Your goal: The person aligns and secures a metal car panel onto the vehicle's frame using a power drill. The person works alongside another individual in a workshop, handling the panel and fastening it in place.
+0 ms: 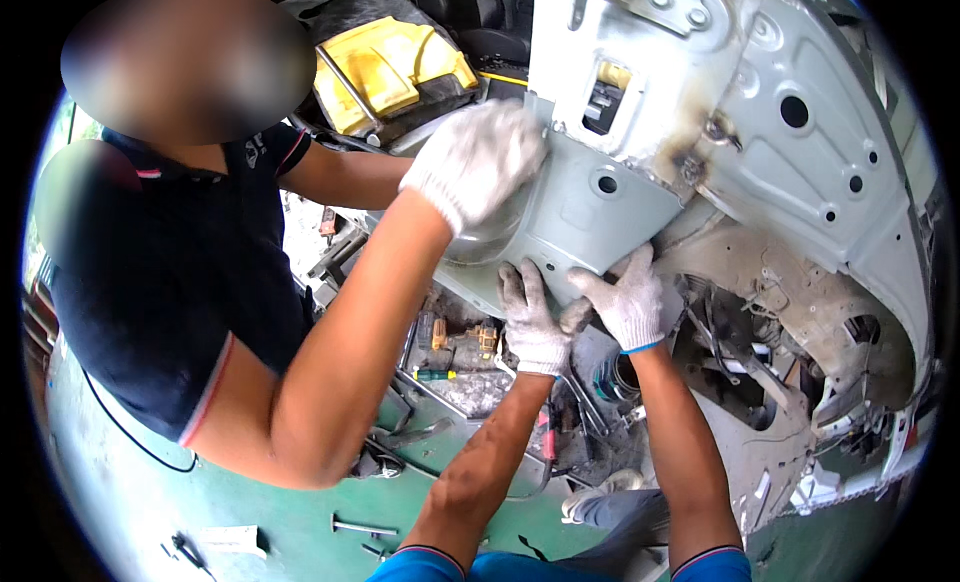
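A grey sheet-metal panel (615, 217) lies against a pale car body panel (780, 172). Along its lower edge rests my left hand (532, 327), in a white knit glove, fingers stretched over the metal. Beside it my right hand (630, 302), gloved too, spreads thumb and fingers at the panel's lower right edge. Neither hand visibly wraps round anything; what lies under the fingertips is hidden. A co-worker's gloved hand (480, 162), smeared by motion, is raised over the panel's left side; I cannot make out what it holds.
A co-worker in a dark shirt (180, 282) stands close on the left. A yellow plastic piece (390, 72) lies at the back beside a metal bar. Below the panel are a cordless power tool (465, 337) and a green-handled screwdriver (433, 375). A T-shaped tool (362, 528) lies on the green floor.
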Demonstrator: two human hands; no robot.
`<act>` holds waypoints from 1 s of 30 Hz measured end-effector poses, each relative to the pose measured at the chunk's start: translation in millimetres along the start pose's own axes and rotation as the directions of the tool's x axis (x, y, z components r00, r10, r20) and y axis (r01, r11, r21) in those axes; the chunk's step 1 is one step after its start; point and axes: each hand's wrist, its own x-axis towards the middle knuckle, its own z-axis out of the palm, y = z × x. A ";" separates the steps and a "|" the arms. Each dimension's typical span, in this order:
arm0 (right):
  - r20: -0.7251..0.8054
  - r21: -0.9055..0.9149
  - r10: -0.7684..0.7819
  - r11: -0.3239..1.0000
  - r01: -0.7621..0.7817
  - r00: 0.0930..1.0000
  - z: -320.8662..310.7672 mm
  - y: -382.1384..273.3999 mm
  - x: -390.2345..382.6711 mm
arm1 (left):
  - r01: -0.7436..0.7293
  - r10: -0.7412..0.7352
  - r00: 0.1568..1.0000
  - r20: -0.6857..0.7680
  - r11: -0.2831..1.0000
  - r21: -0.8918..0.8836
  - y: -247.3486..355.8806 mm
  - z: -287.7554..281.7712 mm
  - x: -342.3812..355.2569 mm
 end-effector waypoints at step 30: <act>-0.030 0.066 -0.076 0.995 0.078 0.997 2.2 2.5 -0.1 | -0.035 0.037 0.998 -0.054 0.998 0.042 -0.6 1.9 -0.7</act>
